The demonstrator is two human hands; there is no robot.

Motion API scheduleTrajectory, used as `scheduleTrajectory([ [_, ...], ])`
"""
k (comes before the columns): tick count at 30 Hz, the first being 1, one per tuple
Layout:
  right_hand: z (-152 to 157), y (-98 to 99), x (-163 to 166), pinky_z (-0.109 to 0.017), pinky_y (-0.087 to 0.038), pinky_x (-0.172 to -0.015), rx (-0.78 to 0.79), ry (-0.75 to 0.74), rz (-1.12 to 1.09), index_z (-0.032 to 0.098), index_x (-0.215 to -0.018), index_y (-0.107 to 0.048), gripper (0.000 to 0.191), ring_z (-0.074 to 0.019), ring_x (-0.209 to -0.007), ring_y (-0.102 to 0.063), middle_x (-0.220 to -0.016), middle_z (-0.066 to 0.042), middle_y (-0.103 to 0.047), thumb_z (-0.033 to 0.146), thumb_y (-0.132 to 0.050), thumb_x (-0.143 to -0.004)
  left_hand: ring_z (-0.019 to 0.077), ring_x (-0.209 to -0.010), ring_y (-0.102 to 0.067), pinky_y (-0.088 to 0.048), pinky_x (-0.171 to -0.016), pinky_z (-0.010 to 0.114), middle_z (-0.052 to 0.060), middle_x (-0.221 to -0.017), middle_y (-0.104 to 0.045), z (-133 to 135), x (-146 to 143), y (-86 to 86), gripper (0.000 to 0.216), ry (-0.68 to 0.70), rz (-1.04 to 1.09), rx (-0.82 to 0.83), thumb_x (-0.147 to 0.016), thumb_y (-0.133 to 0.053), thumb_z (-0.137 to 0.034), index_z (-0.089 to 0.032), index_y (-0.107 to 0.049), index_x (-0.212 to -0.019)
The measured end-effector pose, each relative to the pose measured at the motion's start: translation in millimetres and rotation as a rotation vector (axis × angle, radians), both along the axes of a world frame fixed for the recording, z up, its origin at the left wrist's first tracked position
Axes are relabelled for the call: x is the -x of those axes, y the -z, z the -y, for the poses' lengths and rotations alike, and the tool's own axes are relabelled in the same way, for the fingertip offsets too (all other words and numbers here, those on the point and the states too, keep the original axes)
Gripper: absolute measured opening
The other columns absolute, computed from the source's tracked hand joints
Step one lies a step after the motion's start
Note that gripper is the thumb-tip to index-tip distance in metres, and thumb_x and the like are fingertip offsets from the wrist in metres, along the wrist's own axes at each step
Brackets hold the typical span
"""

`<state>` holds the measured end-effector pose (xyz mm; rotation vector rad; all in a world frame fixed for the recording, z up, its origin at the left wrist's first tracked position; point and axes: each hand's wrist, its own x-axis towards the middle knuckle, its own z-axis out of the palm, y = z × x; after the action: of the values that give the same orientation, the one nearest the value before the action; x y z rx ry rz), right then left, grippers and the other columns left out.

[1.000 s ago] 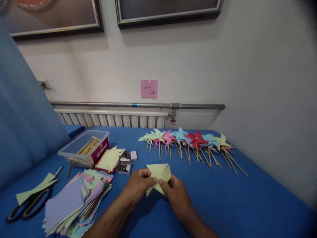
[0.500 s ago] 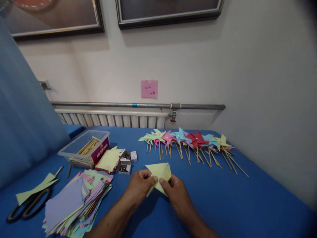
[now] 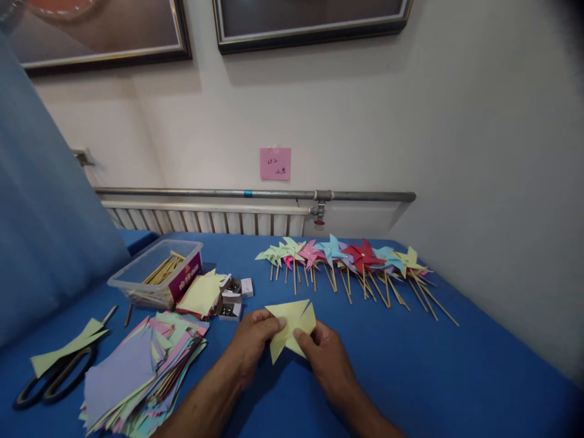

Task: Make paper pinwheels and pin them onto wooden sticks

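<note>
Between my hands is a yellow paper square [image 3: 292,319] with slits cut in from its corners, held just above the blue table cover. My left hand [image 3: 258,337] pinches its left side, thumb on top and fingers underneath. At the right side my right hand [image 3: 326,350] grips it too, with the thumb pressed near the middle of the sheet. Fingers of both hands are partly hidden behind the paper. Beyond the hands, small white boxes of metal pins [image 3: 230,311] stand on the table.
Finished paper pinwheels [image 3: 364,255] on sticks lie in a row at the back right. To the left are a stack of coloured paper [image 3: 121,374], black-handled scissors [image 3: 68,374] under pale green paper strips, yellow sheets [image 3: 203,294] and a plastic tub [image 3: 137,266] of sticks.
My left thumb has slid left and away from the middle of the yellow paper, showing more of its surface. My right hand stays nearly still.
</note>
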<state>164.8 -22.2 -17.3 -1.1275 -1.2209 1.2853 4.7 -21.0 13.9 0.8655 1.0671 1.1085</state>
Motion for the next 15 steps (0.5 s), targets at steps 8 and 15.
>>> scheduleTrajectory([
  [8,2.0,-2.1,1.1,-0.039,-0.059,-0.078,-0.024,-0.046,0.046,0.017,-0.102,-0.083,0.037,-0.0317,-0.085,-0.078,-0.091,-0.009,-0.086,0.046,-0.078,-0.079,0.0181,-0.06,-0.063,-0.047,-0.064,0.029,0.009,-0.069,-0.077,-6.4,-2.0,7.3,0.027,0.124,-0.022,-0.065,-0.054,-0.085,-0.027,-0.011,-0.083,-0.075],
  [15,2.6,-2.2,0.7,-0.039,-0.058,-0.08,0.018,-0.081,0.0,0.017,-0.101,-0.081,0.044,-0.0315,-0.088,-0.077,-0.094,-0.009,-0.084,0.056,-0.081,-0.08,0.0175,-0.059,-0.063,-0.046,-0.062,0.028,0.01,-0.07,-0.078,-1.4,-3.5,2.2,0.026,0.11,-0.049,-0.087,-0.059,-0.08,-0.025,-0.009,-0.084,-0.079],
])
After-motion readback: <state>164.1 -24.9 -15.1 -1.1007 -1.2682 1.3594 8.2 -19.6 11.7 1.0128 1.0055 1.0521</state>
